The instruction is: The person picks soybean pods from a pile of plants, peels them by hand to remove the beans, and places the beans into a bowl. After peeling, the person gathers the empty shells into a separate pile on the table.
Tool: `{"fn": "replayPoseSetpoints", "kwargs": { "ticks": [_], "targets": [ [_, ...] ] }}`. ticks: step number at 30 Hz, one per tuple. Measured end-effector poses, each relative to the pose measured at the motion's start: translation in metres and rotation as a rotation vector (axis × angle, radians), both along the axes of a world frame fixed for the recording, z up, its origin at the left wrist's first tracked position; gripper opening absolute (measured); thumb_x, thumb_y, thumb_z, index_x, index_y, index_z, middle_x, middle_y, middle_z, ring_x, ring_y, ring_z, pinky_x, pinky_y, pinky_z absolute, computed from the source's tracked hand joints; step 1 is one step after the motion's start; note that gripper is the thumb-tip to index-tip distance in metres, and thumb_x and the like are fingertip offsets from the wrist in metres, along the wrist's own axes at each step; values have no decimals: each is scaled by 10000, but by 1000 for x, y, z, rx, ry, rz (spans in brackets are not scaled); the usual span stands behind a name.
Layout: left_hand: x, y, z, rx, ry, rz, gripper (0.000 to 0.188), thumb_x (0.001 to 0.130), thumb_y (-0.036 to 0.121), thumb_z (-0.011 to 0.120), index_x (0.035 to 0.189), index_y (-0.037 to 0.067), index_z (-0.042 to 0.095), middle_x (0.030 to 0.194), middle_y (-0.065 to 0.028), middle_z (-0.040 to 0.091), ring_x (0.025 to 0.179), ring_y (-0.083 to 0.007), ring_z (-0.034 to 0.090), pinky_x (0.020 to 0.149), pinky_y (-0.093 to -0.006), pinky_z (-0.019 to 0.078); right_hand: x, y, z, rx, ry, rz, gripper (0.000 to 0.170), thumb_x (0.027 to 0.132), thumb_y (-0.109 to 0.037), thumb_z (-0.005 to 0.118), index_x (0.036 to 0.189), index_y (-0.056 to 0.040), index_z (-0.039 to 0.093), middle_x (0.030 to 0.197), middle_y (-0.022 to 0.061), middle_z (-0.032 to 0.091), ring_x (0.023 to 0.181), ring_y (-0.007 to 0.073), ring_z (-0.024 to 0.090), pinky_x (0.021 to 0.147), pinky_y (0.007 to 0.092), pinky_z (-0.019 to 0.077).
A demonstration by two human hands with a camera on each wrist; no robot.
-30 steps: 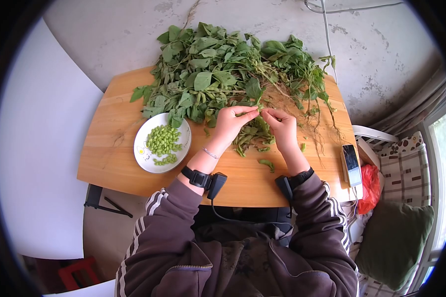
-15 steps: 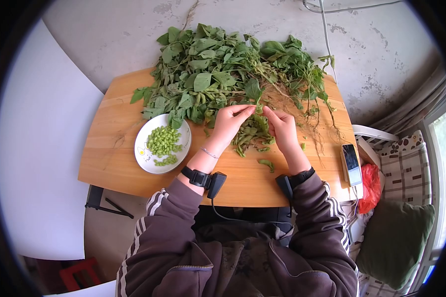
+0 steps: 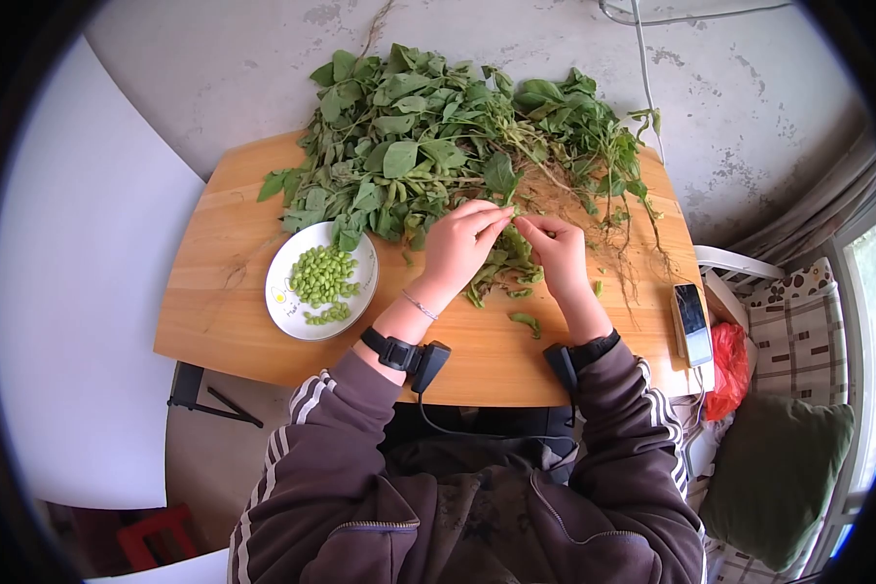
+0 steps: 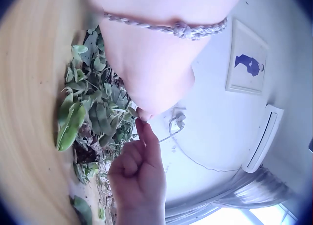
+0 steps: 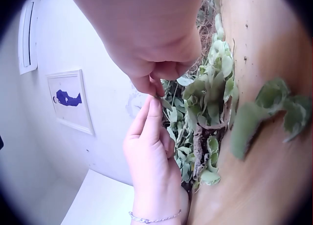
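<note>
Above the table's middle, my left hand [image 3: 457, 245] and right hand [image 3: 560, 258] meet fingertip to fingertip. Thumb and forefinger of each pinch a small green soybean pod [image 3: 514, 210], mostly covered by the fingers. Below them lies a pile of pods and husks [image 3: 506, 261], partly hidden by the left hand. One loose pod [image 3: 526, 323] lies nearer the table's front edge. To the left, a white plate [image 3: 280, 261] holds shelled green soybeans [image 3: 321, 276].
A large heap of leafy soybean plants [image 3: 389, 146] covers the back of the wooden table [image 3: 214, 292], with roots trailing at right. A phone [image 3: 689, 316] lies at the right edge. Beyond it are a red plastic bag [image 3: 728, 370] and a green cushion [image 3: 779, 477].
The left hand has rolled slightly and its fingers have come closer over the pod, which shows less than half a second ago. The right hand stays nearly in place; plate and heap are unchanged.
</note>
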State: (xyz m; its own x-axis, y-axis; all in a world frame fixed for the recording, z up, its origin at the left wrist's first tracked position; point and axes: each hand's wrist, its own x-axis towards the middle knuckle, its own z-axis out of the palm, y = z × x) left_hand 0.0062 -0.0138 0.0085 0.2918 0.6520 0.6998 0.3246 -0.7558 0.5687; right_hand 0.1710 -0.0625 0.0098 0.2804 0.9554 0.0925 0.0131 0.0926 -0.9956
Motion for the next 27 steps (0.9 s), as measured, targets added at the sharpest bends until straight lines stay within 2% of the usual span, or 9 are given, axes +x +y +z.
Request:
{"fn": "replayPoseSetpoints", "kwargs": {
  "ticks": [3,6,9,12,14,16,18,24,27],
  "targets": [
    [1,-1,1,-48,-24,-27,180,886,194,728,1049,129,767,971,-24,718,763,-218,675,660,-303,529,2,0,-2,27,-114,-31,200,908,-182,743,975,7,757,667,-18,622,536,60,489,492,227,366],
    [0,3,0,-143,-58,-87,221,884,207,736,1081,110,760,1007,-39,727,805,-205,690,712,-285,533,0,3,-8,336,-446,-121,165,897,-152,740,965,-2,754,711,49,665,595,120,569,551,266,443],
    [-2,11,-6,-289,-160,-225,255,898,216,735,1113,79,750,1021,-52,739,855,-160,696,761,-258,524,-1,0,-2,357,-569,-129,147,883,-131,740,957,-4,749,756,103,675,651,169,614,604,296,480],
    [-6,14,-5,-508,-254,-355,285,923,226,723,1136,39,737,1029,-42,745,935,-138,683,824,-257,514,-2,-1,0,349,-596,-134,145,881,-139,745,940,-6,751,740,97,667,640,175,615,591,297,476],
    [-7,9,2,-731,-332,-344,299,930,233,720,1149,29,732,996,-12,719,687,-50,527,599,-208,403,-3,2,-2,351,-568,-152,156,875,-152,755,934,-8,752,711,88,657,612,161,597,572,293,465],
    [-8,6,5,-896,-412,-360,311,941,236,710,1172,28,721,981,6,703,544,2,399,471,-180,303,-2,2,-2,305,-552,-168,170,869,-167,766,927,-8,753,681,77,646,587,144,577,554,288,455],
    [-11,9,3,-1001,-495,-404,323,954,237,693,1205,35,704,982,13,696,505,18,297,440,-175,216,0,0,2,211,-547,-181,187,863,-184,777,918,-7,755,651,62,636,563,125,554,535,282,444],
    [-14,12,2,-1038,-600,-490,298,954,183,686,1201,17,689,960,6,717,503,26,343,435,-164,243,8,9,-9,46,-402,-225,212,871,-207,776,909,1,759,616,23,627,549,68,517,523,251,421],
    [-12,13,2,-1047,-590,-495,271,941,178,705,1158,15,699,984,-10,716,502,27,348,436,-160,238,7,19,-24,302,-430,-198,264,916,-273,734,918,-12,770,586,2,588,541,55,495,502,243,389]
  ]
}}
